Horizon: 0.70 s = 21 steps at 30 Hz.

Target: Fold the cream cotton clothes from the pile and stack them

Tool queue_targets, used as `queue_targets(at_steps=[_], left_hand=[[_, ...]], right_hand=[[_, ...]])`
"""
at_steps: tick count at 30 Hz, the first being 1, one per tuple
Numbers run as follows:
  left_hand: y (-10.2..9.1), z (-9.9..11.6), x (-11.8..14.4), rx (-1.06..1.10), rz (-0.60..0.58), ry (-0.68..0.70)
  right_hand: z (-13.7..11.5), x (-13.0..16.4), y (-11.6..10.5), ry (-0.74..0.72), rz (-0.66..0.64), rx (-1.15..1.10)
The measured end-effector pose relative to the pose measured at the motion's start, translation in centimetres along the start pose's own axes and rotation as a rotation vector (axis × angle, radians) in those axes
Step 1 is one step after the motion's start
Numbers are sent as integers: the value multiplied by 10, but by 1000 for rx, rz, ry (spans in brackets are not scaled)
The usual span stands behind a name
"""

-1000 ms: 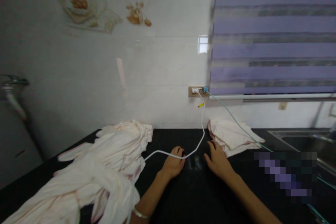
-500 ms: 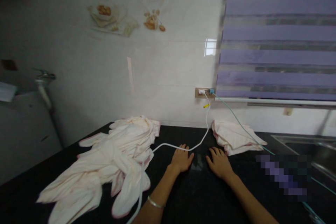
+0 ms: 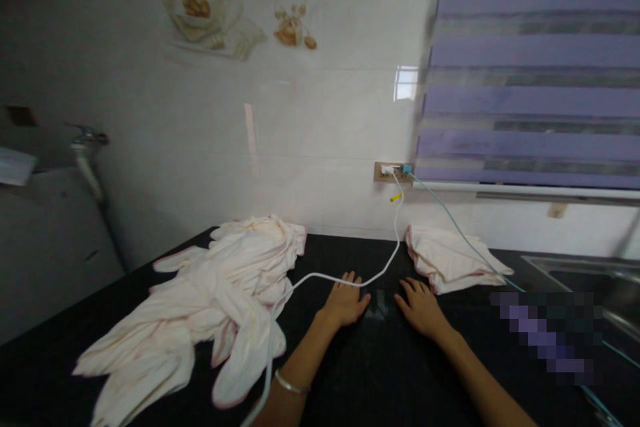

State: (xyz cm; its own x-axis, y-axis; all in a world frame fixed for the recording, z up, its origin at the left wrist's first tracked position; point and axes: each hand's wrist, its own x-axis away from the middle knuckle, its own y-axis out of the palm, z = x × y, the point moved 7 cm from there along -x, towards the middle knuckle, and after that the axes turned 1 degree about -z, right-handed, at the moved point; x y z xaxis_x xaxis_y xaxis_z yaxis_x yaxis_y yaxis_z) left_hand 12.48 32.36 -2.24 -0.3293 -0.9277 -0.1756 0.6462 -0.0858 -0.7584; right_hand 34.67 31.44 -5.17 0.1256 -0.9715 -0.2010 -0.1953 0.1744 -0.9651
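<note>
My left hand (image 3: 344,303) lies palm down on the black countertop (image 3: 380,373), fingers spread, with a white cable (image 3: 320,275) running across its fingers. To its left, a heap of cream-white cloth gloves or similar cloth pieces with pink edging (image 3: 215,293) is spread in a crumpled pile. My right hand (image 3: 420,307) also rests flat on the counter, fingers apart and holding nothing. Just beyond it is a flatter stack of the same cream cloth (image 3: 453,259) against the wall.
The white cable and a teal cable (image 3: 447,210) hang from a wall socket (image 3: 393,172). A steel sink (image 3: 550,267) is set in the counter at right. A pixelated purple patch (image 3: 540,337) covers something before it. A tap (image 3: 87,137) sticks out at far left.
Both hands stay in nearly the same place on the counter. The view has tilted slightly, so the wall and cloths sit a little higher in the picture.
</note>
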Motion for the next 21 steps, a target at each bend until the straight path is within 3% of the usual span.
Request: queue_targets(at_steps=[3,5,7,9,11,13,15,21], left_hand=[[-34,-14,-8,423,188,-71],[-64,-27,-8,538,296,-119],[-96,-43,-2,661,412,-141],[-123,-66,13,1010,579,-171],[-139,-88,29,1400,718,-202],[-146,-102,41,1622,808,-225],[-150,-108,46,1660,868,-241],[-146,-97,40,1404,924,-247]], right_hand=[[0,2,-1,-10,-13,-3],[0,2,-2,-17,-15,-7],[0,2,-2,-20,-12,-12],[1,2,-1,-20,-5,-18],[2,1,0,-22,4,-28],[2,1,0,-30,14,-38],[2,1,0,-39,21,-44],[3,2,0,-56,17,-33]])
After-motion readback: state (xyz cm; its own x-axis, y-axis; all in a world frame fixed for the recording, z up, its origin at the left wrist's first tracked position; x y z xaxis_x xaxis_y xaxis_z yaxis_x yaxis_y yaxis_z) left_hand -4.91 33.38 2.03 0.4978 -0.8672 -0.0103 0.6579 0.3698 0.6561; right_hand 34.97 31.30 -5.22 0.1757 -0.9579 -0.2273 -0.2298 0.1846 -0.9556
